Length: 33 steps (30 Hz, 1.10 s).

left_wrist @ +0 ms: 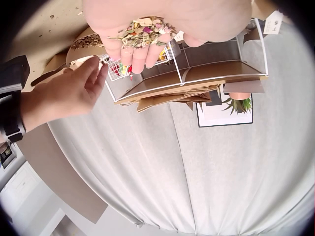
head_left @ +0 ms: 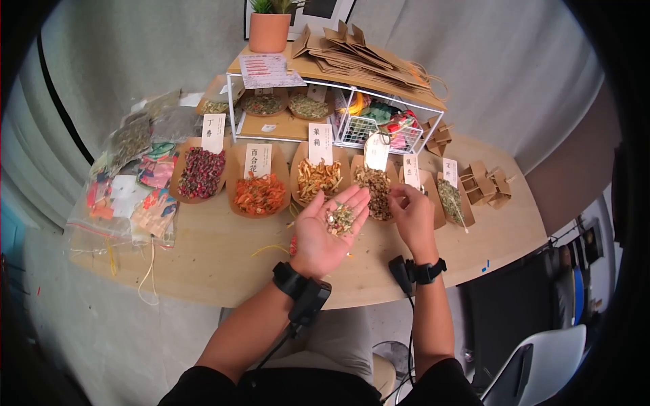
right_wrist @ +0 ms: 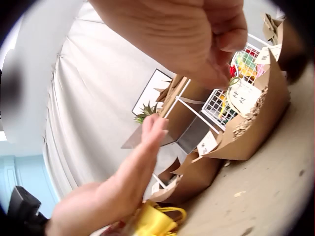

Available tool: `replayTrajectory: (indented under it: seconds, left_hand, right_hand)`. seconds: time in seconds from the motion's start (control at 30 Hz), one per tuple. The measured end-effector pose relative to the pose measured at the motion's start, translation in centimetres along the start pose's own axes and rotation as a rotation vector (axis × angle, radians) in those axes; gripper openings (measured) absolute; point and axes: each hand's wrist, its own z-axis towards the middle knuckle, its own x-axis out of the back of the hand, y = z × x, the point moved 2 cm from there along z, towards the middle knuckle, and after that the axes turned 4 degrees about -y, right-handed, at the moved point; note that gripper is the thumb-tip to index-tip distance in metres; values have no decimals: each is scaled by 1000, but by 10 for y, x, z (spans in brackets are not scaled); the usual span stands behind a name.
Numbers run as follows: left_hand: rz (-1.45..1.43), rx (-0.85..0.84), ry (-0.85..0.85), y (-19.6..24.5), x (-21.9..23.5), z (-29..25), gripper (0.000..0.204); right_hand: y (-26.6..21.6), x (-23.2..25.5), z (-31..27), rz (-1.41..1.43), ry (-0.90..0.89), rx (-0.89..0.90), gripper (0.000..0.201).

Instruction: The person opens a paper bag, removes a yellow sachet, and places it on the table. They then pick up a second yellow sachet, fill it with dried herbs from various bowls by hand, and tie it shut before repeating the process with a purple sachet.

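Holding a dried herb mix (head_left: 340, 220) on its upturned palm, the L hand (head_left: 319, 237) lies flat, fingers straight. R hand (head_left: 416, 218), fingers curled, is just beside a paper tray (right_wrist: 268, 130) of brown pieces (head_left: 371, 191); can't tell if its fingertips pinch anything. Prob. best: L palm level, slightly cupped; small amts; release low over mix w/o scattering.
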Motion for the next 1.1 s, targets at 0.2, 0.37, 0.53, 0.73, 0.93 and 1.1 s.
replayTrajectory:
  seconds: [0.2,0.37,0.53,0.73,0.93,1.1]
  left_hand:
    - [9,5,-40,3,5,1,60]
    - [103,1,68,0,-4,-3,60]
    - [204,-7,89,2,-8,-5,60]
    - [212,-12,43,3,-3,-5,60]
    - [154,-8,76,4,-2,-5,59]
    - [41,-35,30,4,0,-3,57]
  right_hand:
    - [-18,2,-11,-136,29,72,12]
    - [-69,6,-34,165,-174,160,11]
    - [-87,-6,-48,29,-277,219,14]
    - [-88,-16,-50,-3,-245,207,17]
    - [-90,-12,-48,166,-205,203,16]
    - [-64,2,-30,294,-74,45,21]
